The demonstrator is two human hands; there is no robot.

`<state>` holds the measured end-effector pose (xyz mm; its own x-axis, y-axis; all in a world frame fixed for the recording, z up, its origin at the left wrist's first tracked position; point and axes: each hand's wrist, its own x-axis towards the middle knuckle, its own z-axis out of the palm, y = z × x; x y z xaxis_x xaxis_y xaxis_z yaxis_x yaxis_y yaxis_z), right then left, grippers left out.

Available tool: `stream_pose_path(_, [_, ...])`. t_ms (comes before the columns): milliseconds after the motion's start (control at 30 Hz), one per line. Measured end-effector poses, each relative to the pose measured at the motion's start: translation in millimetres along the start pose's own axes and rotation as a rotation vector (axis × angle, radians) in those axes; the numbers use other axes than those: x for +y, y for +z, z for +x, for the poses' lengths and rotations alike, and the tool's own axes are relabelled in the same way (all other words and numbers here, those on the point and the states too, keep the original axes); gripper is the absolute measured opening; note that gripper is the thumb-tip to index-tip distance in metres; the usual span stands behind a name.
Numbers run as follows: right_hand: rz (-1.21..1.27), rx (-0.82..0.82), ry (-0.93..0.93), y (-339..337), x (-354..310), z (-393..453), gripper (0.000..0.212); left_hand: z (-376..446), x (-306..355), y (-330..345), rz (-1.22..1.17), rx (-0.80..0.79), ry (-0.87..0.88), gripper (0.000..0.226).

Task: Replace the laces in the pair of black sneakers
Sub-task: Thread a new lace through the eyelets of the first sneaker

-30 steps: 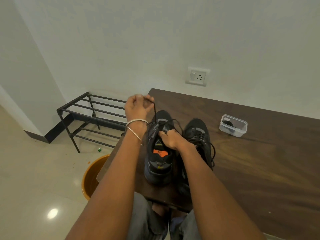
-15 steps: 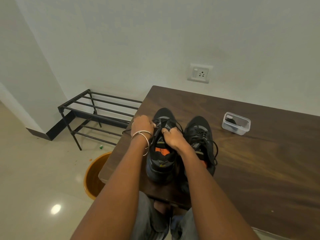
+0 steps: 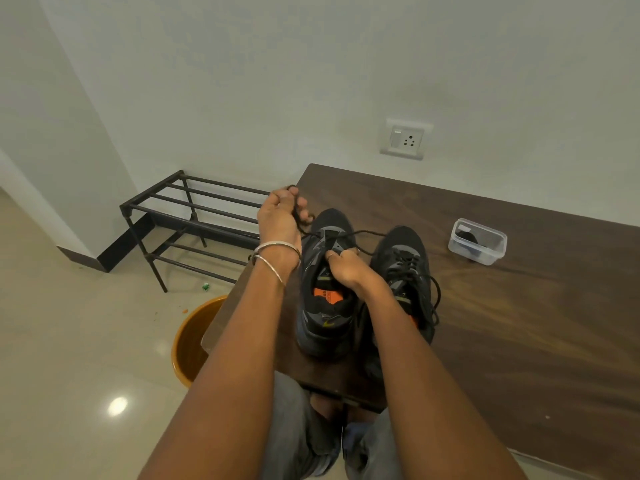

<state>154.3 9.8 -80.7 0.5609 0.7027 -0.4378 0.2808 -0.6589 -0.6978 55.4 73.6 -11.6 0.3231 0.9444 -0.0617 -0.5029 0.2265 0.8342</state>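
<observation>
Mid-lacing on left sneaker [image 3: 325,289] at table [image 3: 519,323] edge: left hand [image 3: 282,216] gripping black lace [image 3: 349,233] pulled up, right hand [image 3: 341,268] pinching tongue area, right sneaker [image 3: 403,271] apparently laced, roughly 1 of 2 left.

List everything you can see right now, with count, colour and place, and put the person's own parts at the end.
sneakers: 2, black with orange insoles, side by side at the table's near left end; the right one is laced.
lace: 1, black, running from the left sneaker up to the left hand.
table: 1, dark wood, against the wall.
plastic container: 1, clear, holding something dark, on the table to the right of the sneakers.
shoe rack: 1, black metal, on the floor left of the table.
bucket: 1, orange, on the floor by the table's near left corner.
wall socket: 1, white, on the wall above the table.
left hand: raised, grips the lace; two silver bangles on the wrist.
right hand: holds the left sneaker's upper.
</observation>
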Motion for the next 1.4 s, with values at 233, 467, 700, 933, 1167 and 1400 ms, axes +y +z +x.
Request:
stream_pose_path(233, [-0.021,-0.007,-0.03,-2,-1,4,0.066,4,-23,-10,1.433,-0.153,0.092,0.021])
stream_pose_path(467, [-0.029,0.0,-0.037,-2,-2,1,0.062,-6,-20,5,1.611,-0.028,0.066,0.028])
stream_pose_path(700, [-0.016,-0.015,-0.018,-2,-3,0,0.065,15,-8,-12,0.646,0.094,-0.019,0.026])
stream_pose_path(933, [-0.01,-0.007,-0.037,-4,-2,-1,0.057,5,9,-4,-0.015,0.069,-0.044,0.021])
stream_pose_path(1167, [0.0,-0.013,-0.034,-6,-4,0,0.055,17,-27,-14,1.467,-0.185,0.096,0.021])
stream_pose_path(1400, [0.006,-0.016,-0.024,-7,-7,-4,0.054,16,-21,-15,1.464,-0.149,0.069,0.031])
